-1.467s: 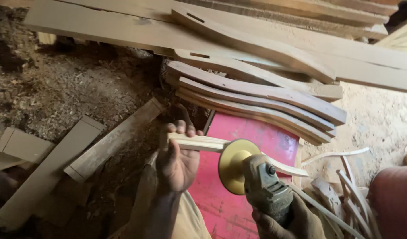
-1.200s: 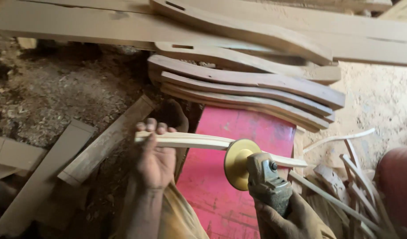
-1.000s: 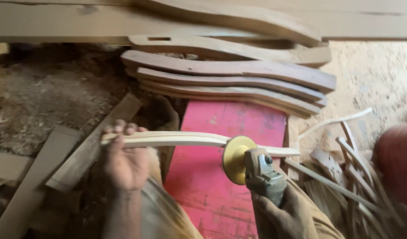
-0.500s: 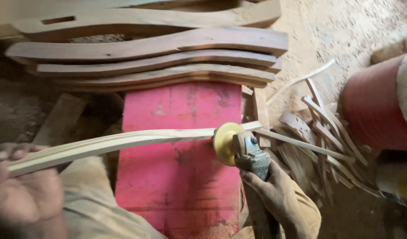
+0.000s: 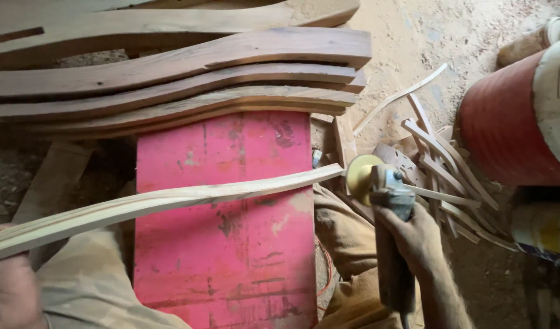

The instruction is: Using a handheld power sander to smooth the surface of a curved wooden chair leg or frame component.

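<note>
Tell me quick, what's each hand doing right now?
Left hand: closed on the long curved pale wooden strip.
Right hand: closed on the grey angle grinder with yellow disc.

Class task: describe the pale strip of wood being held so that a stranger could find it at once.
Find the red board. One long, thin, curved strip crosses above it, running from the left hand to the yellow disc. Unlike the dark, thick stack behind, it is pale and raised.
</note>
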